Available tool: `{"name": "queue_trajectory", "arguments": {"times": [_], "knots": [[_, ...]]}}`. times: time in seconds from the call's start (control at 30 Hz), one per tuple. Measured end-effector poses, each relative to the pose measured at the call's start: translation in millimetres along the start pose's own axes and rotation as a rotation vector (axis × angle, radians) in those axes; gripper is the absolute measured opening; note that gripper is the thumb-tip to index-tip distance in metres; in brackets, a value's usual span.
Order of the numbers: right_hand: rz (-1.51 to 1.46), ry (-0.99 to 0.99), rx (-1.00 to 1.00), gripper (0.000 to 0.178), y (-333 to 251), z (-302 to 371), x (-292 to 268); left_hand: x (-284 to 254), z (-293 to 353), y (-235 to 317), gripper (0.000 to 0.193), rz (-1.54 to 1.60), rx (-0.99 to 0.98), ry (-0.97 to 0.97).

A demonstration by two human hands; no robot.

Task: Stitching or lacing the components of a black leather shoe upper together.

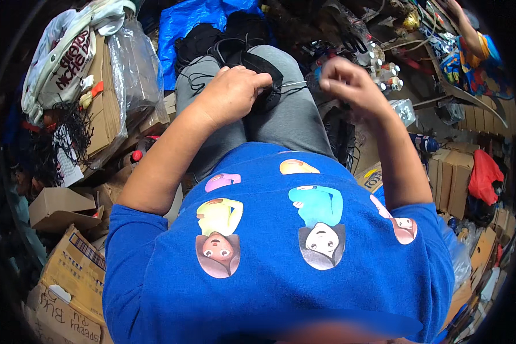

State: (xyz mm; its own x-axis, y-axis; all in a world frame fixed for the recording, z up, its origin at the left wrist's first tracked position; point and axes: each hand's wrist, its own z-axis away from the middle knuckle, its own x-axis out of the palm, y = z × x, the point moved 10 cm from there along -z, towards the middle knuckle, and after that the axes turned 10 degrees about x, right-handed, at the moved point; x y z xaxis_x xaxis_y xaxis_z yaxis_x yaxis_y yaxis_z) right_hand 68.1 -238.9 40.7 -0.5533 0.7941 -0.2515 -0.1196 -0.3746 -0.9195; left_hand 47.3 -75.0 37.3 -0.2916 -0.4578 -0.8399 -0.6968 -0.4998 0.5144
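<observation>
At the far left, a pale cloth bag (74, 54) with bold dark red lettering, crumpled. Nearer, a tangle of black cords (71, 135). Near left, cardboard cartons (80, 269) with printed marks and dark, tilted handwriting, cut off by the round rim of the view. To their right and farther off, clear plastic sheeting (135, 69) over brown cardboard. At far centre, a bright blue tarp (175, 28).

In the lap, on grey trousers (292, 120), a matte black piece (268, 101) with thin dark cords loose about it; partly hidden, exact kind hard to make out. Over its left side, the left hand (235, 94), fingertips out of sight, grip clamped on the black piece. Nearer, a blue shirt (258, 292) with cartoon figures.

To the right of the piece, a thin pale line (294, 83), too fine to tell as needle or thread. Just beyond, the right hand (352, 86), raised, curled and motion-blurred; impossible to tell grip apart from grip together.

Farther right, small white-capped bottles (387, 74). Nearer, a carton with a yellow printed patch (375, 178), half covered. At the far right edge, another person's arm (470, 37), cut off.
</observation>
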Motion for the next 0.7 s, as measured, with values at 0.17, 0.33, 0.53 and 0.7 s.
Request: {"name": "queue_trajectory", "arguments": {"times": [0.17, 0.33, 0.53, 0.7], "knots": [[0.923, 0.337, 0.084, 0.017, -14, -53, -21, 0, -2, 3, 0.010, -0.045, 0.014, -0.002], [1.084, 0.046, -0.361, 0.015, -55, -36, 47, -4, 3, -4, 0.011, 0.044, -0.048, 0.006], [1.172, -0.086, -0.432, 0.008, -47, -37, 90, 1, 19, -11, 0.011, -0.016, 0.039, -0.004], [1.128, -0.022, -0.365, 0.003, -8, -26, 46, -29, 77, -30, 0.021, -0.203, 0.004, 0.040]]}}
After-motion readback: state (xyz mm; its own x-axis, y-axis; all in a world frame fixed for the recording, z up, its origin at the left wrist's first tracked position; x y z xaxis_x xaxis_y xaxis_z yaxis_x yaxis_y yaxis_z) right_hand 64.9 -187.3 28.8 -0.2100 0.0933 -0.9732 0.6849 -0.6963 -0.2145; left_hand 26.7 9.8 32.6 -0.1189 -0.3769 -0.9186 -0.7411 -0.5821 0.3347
